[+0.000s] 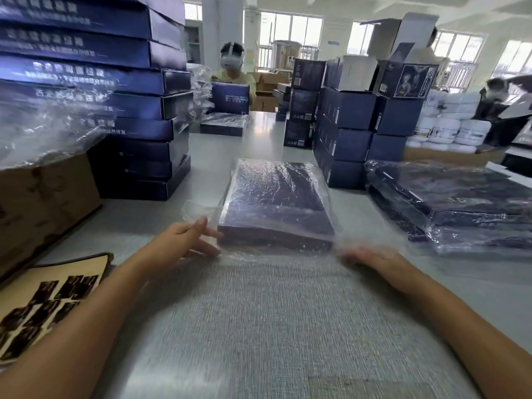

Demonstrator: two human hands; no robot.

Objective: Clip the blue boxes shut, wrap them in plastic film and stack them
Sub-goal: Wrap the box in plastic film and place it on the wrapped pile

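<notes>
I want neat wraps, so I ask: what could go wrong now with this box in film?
The film lies loose at the near left corner of the box by the left hand; it may wrinkle or tear. The right hand is blurred, so a hasty pull could shift the box.

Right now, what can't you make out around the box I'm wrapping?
All head view:
right hand: motion-blurred, grip on film unclear.
wrapped box: lid print and any clip lost under film glare.
wrapped stack: cut off by right edge, count unclear.
dark pieces on tan sheet: blurred, unidentifiable.
</notes>
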